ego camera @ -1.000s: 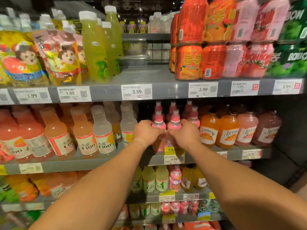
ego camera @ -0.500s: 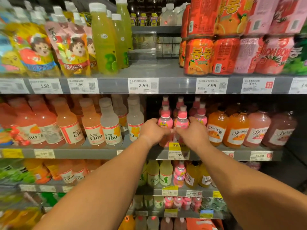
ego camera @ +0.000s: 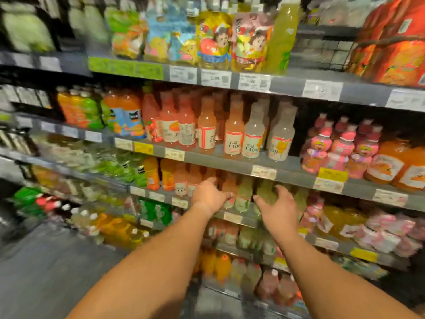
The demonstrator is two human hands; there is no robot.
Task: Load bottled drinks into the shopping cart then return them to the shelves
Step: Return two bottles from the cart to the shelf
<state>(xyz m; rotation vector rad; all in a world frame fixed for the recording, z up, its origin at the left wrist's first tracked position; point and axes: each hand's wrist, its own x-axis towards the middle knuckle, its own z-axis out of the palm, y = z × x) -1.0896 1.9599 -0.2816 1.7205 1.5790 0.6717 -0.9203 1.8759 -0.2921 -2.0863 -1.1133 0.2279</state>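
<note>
We are facing a tall run of drink shelves, and the view is smeared, so small labels cannot be read. Both of our bare forearms reach forward to the third shelf [ego camera: 239,218] down. Our left hand [ego camera: 210,196] has its fingers spread loosely and holds nothing; its fingertips lie at the front of a pale pink bottle [ego camera: 228,192] on that shelf, though we cannot tell whether they touch it. Our right hand [ego camera: 279,209] is also spread wide and holds nothing, with its palm turned toward a pale green bottle [ego camera: 264,192] just beside the pink one; the blur hides any contact. Between the two hands stands another pale green bottle [ego camera: 243,196], near the front edge of the shelf. One shelf up, toward its right end, a cluster of small pink bottles [ego camera: 340,148] stands at the front edge above a yellow price tag [ego camera: 332,174], with round orange bottles [ego camera: 388,166] just beside them at the right. Further left on that same shelf are tall clear and peach bottles [ego camera: 253,137] in a row. The top shelf carries cartoon-printed pouches [ego camera: 215,42] near its middle and orange cans [ego camera: 395,44] at its right end.
</note>
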